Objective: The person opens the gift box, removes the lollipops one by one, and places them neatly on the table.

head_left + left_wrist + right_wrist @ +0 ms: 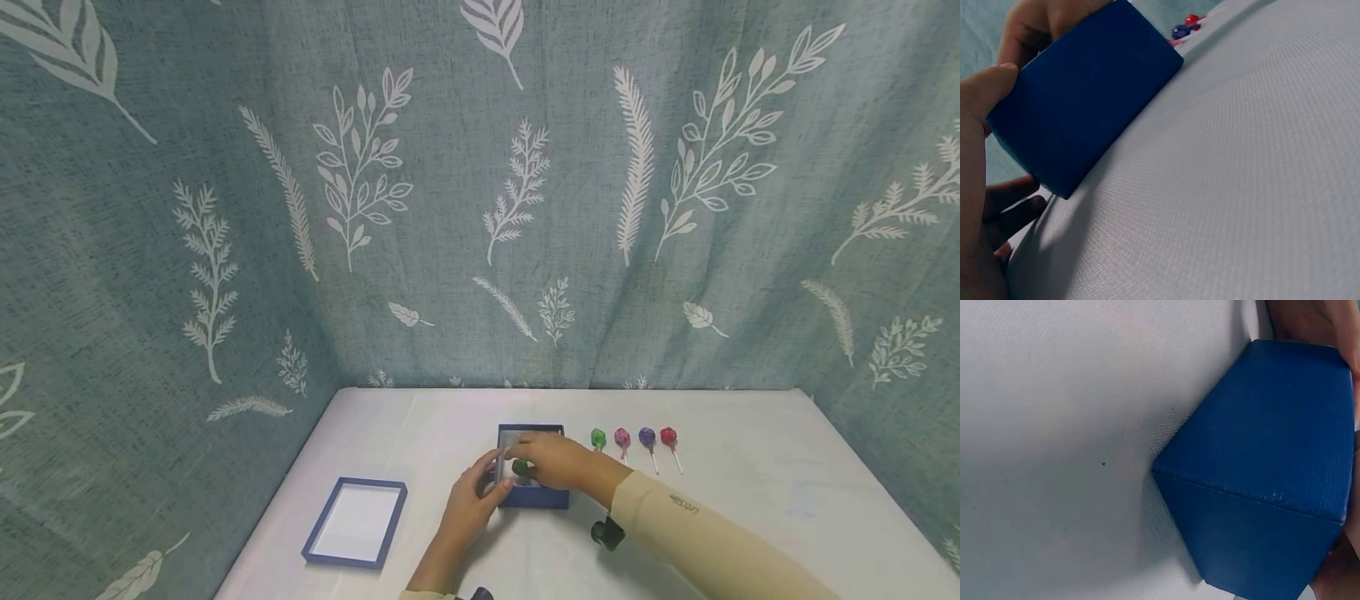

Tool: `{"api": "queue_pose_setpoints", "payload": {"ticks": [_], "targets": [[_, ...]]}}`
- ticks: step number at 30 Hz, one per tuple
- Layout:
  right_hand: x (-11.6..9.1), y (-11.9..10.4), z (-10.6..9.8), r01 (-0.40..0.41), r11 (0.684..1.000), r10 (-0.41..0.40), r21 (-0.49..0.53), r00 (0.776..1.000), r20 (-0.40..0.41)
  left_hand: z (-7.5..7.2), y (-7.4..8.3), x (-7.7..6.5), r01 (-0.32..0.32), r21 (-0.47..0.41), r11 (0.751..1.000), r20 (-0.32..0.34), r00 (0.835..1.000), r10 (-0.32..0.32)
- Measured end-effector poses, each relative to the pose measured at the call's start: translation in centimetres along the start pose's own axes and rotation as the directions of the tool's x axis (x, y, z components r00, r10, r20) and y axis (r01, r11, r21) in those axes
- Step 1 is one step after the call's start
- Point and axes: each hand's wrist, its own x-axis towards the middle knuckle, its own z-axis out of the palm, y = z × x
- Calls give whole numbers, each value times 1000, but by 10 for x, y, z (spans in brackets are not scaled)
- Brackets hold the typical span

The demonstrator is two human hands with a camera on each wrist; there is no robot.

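Observation:
A blue box (pixel 534 497) without its lid stands on the white table. My left hand (pixel 470 498) holds the box at its left side; in the left wrist view the thumb (pixel 999 82) lies on the upper edge and other fingers are low beside the wall. Over the box's opening, my right hand (pixel 558 460) pinches a lollipop with a dark green wrapped head (pixel 521 467). Its stick is hidden by the hand. The right wrist view shows mainly the box's blue outer walls (pixel 1260 437), with parts of the hands at the right edge.
Left of the box lies a blue-rimmed lid (pixel 345 481) with a pale panel. To the right, lollipops lie in a row: green (pixel 597 438), pink (pixel 622 437), purple (pixel 647 437) and red (pixel 668 436). A leaf-patterned curtain (pixel 450 208) hangs behind the table.

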Motion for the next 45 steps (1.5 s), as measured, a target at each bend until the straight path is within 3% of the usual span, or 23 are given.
{"api": "queue_pose_setpoints", "payload": {"ticks": [6,16,26,38,45], "targets": [[-4,1,-3,-20,1000,20,15,1000,-4,1,-1,0,8,4,1000,-1,1000,-8],[-6,3,-10,27,999,-26,40,999,-22,0,2,-1,33,8,999,-4,999,-33],[-10,2,-25,-53,997,55,48,998,-37,0,2,-1,0,24,1000,-15,1000,0],[-23,8,-37,-121,975,144,187,983,-117,-2,3,0,14,10,1000,-3,1000,-14],[-30,14,-38,-187,945,234,268,960,-155,-2,2,0,5,-5,1000,-5,1000,-5]]}}
